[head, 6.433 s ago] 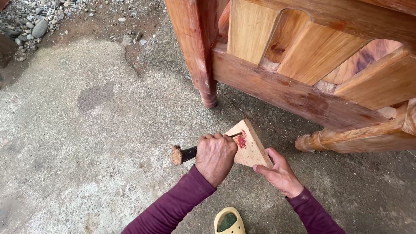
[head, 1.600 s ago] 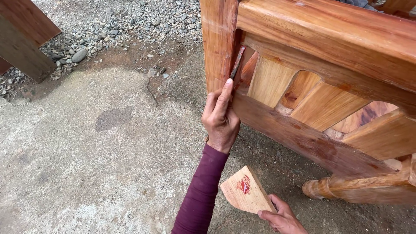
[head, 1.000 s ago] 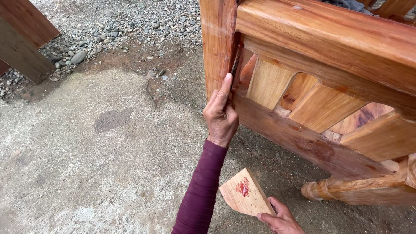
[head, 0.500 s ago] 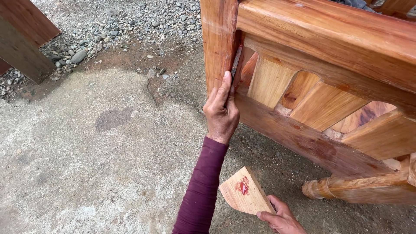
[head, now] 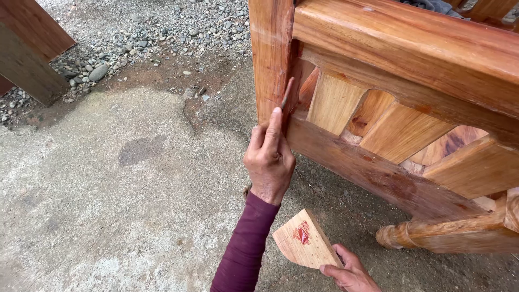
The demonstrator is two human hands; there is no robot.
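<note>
Your left hand [head: 268,162] presses a thin blade [head: 286,95] against the wooden post [head: 268,54]; your right hand [head: 348,269] grips a red-smeared wood block [head: 304,247].

Rough concrete floor [head: 108,205] bears a wooden furniture frame [head: 389,178], with gravel [head: 151,27] along its far edge.

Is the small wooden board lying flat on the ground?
No, the right hand holds the small wooden board tilted up off the concrete ground.

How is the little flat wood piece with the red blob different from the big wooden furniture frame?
The small flat wood block is pale, loose and held in the right hand; the large reddish-brown wooden frame is glossy, darker and stands on the concrete ground. The block bears a red smear. Both are wood.
</note>
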